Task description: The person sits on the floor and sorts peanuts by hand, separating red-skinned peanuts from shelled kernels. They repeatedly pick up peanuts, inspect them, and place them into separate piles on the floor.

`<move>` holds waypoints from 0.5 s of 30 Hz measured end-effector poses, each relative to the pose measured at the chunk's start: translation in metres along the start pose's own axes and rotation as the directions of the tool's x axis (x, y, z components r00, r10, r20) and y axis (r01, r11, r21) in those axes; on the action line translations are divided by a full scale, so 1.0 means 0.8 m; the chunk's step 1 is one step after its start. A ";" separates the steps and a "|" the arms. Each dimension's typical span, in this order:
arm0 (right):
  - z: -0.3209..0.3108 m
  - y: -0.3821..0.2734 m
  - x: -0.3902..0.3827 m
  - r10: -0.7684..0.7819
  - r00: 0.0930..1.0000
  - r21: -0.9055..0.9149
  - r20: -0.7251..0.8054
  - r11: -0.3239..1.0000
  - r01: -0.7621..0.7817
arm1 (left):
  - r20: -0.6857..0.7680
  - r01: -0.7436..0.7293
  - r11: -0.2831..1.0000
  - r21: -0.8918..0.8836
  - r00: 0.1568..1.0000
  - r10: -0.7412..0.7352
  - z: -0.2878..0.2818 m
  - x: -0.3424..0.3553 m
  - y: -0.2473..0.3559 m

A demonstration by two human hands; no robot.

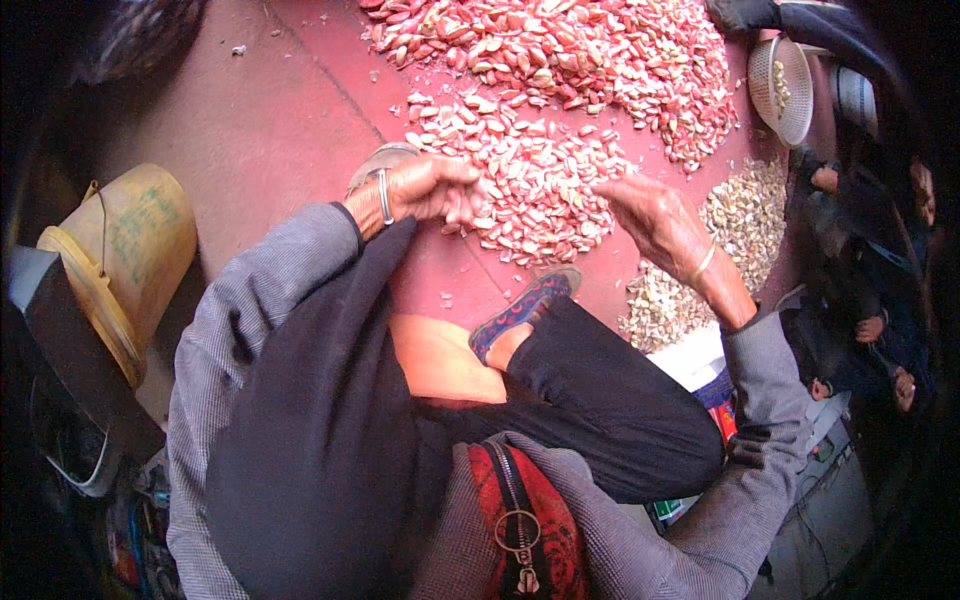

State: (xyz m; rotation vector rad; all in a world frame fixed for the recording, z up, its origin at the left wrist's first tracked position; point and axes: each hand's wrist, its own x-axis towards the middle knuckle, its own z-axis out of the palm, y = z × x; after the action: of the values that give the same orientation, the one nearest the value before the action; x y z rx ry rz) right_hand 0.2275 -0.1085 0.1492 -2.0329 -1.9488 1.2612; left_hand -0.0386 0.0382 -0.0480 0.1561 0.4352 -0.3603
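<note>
My left hand [430, 190], with a silver bangle at its wrist, hovers over the near left edge of a small heap of pinkish-white cloves that look like garlic [545, 185]. Its fingers are curled in, and whatever they may hold is too small to make out. Across the heap, my right hand [655, 220] wears a pale yellow bangle. Its fingers point left and are pressed together over the heap's right edge, their tips partly hidden. A bigger heap of similar cloves [560, 50] lies beyond, and smaller off-white pieces [745, 220] are spread at the right.
A yellowish bucket [150, 225] lies tilted at the left. At the far right stands a white perforated basket [790, 90] with a few pieces inside. My shoe [525, 310] rests on the red floor [430, 265] close to the heap. Other people's hands [870, 328] show at the right.
</note>
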 end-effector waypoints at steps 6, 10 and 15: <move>0.076 0.040 0.102 0.108 0.951 0.102 -0.291 0.991 -0.082 | -0.127 -0.291 0.957 0.022 0.948 0.291 0.044 -0.004 0.078; 0.143 0.045 0.156 0.083 0.754 -0.025 -0.652 0.991 -0.130 | -0.065 -0.290 0.952 0.099 0.953 0.297 0.081 -0.014 0.055; 0.189 -0.001 0.156 0.182 0.734 0.057 -0.654 0.980 -0.192 | -0.220 0.015 0.998 0.059 0.976 -0.002 0.092 -0.012 -0.008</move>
State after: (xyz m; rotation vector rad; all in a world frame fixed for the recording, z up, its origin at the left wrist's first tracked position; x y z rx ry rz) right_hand 0.1240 -0.0743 -0.0139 -2.2908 -1.4378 0.4138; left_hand -0.0211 0.0185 0.0216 0.2545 0.6438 -0.3662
